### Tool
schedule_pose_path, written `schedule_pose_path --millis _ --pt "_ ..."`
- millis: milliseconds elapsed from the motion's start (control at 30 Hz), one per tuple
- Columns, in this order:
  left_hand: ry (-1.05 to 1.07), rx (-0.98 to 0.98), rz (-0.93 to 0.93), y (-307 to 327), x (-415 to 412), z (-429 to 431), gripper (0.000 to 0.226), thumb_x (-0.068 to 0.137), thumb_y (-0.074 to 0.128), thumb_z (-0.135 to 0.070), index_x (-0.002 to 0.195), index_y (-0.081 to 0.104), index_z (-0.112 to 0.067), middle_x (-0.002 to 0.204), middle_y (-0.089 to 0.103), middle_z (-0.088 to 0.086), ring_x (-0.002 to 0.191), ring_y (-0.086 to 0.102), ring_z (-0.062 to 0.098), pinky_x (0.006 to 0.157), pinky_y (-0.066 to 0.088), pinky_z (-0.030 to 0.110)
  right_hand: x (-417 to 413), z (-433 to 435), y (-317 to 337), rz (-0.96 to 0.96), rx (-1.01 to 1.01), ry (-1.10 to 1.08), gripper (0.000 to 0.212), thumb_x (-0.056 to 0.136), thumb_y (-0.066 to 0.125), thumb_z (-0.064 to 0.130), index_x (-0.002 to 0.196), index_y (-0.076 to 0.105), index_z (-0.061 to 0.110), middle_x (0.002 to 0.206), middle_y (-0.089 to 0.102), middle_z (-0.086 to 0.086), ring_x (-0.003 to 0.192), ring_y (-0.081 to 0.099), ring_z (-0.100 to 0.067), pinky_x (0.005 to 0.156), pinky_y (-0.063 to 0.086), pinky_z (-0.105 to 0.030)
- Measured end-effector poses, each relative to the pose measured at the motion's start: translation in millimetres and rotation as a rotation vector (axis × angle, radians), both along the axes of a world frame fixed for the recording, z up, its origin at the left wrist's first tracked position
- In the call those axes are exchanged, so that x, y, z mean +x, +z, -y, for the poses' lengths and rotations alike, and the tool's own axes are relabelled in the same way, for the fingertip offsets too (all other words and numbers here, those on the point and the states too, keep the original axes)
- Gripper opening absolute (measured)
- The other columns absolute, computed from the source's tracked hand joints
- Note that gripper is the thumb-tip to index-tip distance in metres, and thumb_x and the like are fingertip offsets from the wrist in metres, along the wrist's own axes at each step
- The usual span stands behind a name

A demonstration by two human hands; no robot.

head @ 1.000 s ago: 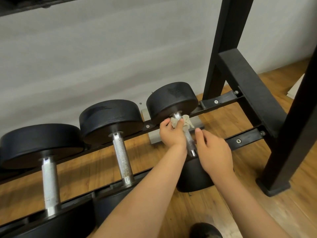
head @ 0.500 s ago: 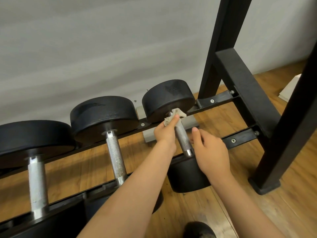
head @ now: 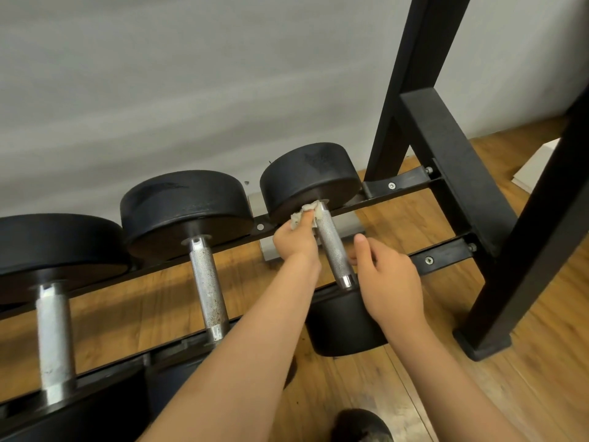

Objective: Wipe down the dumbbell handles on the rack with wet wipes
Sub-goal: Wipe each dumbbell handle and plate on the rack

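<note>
Now, crumpled wipe (head: 302, 215) pinched by left hand (head: 294, 243) against knurled handle (head: 333, 247), right hand (head: 389, 282) beside, grip unclear.

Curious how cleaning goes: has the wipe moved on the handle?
Yes. The wipe slid from across the handle to its left side, by the far weight.

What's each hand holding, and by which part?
Left hand pinches the crumpled white wipe, near edge, against the rightmost knurled steel handle, far end. Right hand: cannot tell.
</note>
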State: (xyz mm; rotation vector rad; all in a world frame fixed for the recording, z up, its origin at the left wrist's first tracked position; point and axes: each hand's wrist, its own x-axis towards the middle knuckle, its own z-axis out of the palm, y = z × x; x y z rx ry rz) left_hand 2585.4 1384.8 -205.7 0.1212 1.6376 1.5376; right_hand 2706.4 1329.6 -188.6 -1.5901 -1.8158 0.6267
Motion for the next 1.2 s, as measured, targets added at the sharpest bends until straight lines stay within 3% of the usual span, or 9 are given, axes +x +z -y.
schedule_pose_path --millis 100,233,400,533,733,900,1033,1200 --pt "-0.167 0.029 0.075 6.3 -8.9 1.2 0.013 0.082 0.078 -0.021 0.086 0.067 -0.015 0.099 0.072 0.006 0.096 0.069 0.021 0.092 0.056 0.038 0.3 0.7 0.4 -0.002 -0.002 -0.003 0.051 0.097 0.028 0.048 0.085 0.066 0.017 0.076 0.066 0.003 0.069 0.060 -0.009 0.065 0.052 -0.037" --pt "-0.177 -0.022 0.040 8.8 -6.8 -1.7 0.017 0.079 0.081 -0.022 0.081 0.066 -0.015 0.092 0.072 0.003 0.091 0.069 0.020 0.090 0.056 0.038 -0.5 0.9 1.9 0.007 -0.012 -0.007 0.051 0.096 0.027 0.048 0.084 0.066 0.017 0.076 0.066 0.002 0.068 0.060 -0.009 0.064 0.052 -0.035" --pt "-0.035 -0.032 -0.219 -0.4 -6.3 1.6 0.010 0.087 0.073 -0.025 0.087 0.068 -0.015 0.089 0.069 -0.001 0.086 0.066 0.014 0.089 0.057 0.036 0.2 1.4 -0.2 0.017 -0.008 -0.014 0.045 0.100 0.032 0.042 0.084 0.065 0.016 0.074 0.065 0.002 0.068 0.059 -0.010 0.065 0.052 -0.036" --pt "-0.215 0.002 -0.222 -0.1 -3.1 5.8 0.018 0.083 0.076 -0.029 0.090 0.070 -0.014 0.089 0.069 -0.002 0.080 0.063 0.009 0.071 0.052 0.021 6.2 18.0 -8.5 0.085 0.065 -0.070 0.039 0.098 0.032 0.041 0.073 0.055 0.022 0.064 0.052 0.006 0.064 0.052 -0.012 0.068 0.047 -0.039" --pt "-0.243 -0.039 -0.408 4.5 -13.4 11.1 0.019 0.087 0.072 -0.031 0.087 0.072 -0.012 0.088 0.071 0.002 0.080 0.063 0.013 0.080 0.054 0.028 5.0 17.3 -9.7 0.079 0.056 -0.104 0.041 0.096 0.029 0.048 0.074 0.052 0.024 0.064 0.050 0.007 0.068 0.053 -0.013 0.072 0.047 -0.041" --pt "-0.551 -0.084 -0.483 7.0 -19.3 20.1 0.026 0.080 0.079 -0.031 0.092 0.073 -0.010 0.091 0.072 0.001 0.086 0.067 0.015 0.081 0.057 0.033 4.8 18.2 -10.4 0.069 0.047 -0.114 0.040 0.097 0.031 0.045 0.070 0.050 0.024 0.062 0.049 0.007 0.065 0.050 -0.011 0.070 0.044 -0.038" --pt "-0.648 -0.091 -0.625 13.7 -28.3 28.2 0.025 0.083 0.076 -0.029 0.094 0.073 -0.006 0.092 0.071 0.005 0.088 0.067 0.019 0.076 0.051 0.028 5.9 16.8 -13.9 0.038 0.024 -0.135 0.044 0.095 0.028 0.050 0.071 0.053 0.023 0.066 0.054 0.004 0.068 0.054 -0.016 0.068 0.048 -0.041" --pt "-0.912 -0.229 -0.548 6.7 -15.0 42.7 0.047 0.078 0.079 -0.039 0.111 0.066 -0.009 0.104 0.069 0.004 0.095 0.064 0.017 0.086 0.053 0.033 5.2 17.1 -12.6 0.036 0.012 -0.151 0.046 0.095 0.028 0.051 0.073 0.055 0.022 0.065 0.055 0.002 0.067 0.055 -0.016 0.068 0.049 -0.044"
